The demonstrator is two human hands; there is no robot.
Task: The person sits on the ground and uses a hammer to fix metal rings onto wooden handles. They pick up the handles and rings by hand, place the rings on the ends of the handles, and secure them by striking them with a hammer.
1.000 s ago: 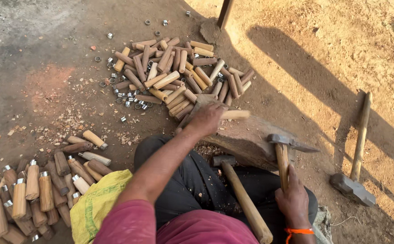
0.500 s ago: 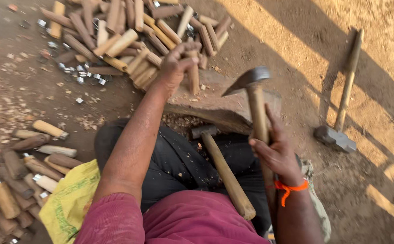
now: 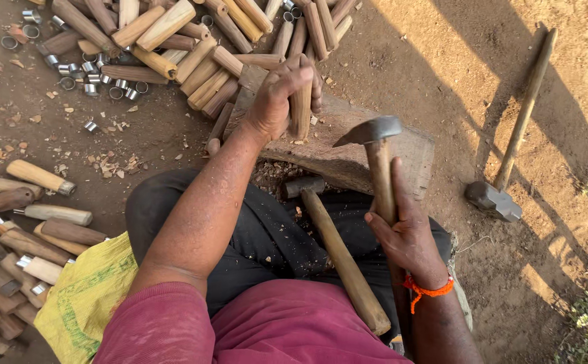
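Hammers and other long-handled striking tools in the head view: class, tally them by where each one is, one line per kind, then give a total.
Hammer raised in the right hand: 1, the raised hammer
Hammer resting across the lap: 1, the lap hammer
Long-handled sledgehammer lying on the dirt: 1
Total: 3
The left hand holds a wooden handle piece on the wood block, not a hammer.

The left arm stretched forward, its hand (image 3: 279, 101) curled shut in a tight grip. The right hand (image 3: 405, 232) stayed close to the body, fingers wrapped, thumb pointing up.
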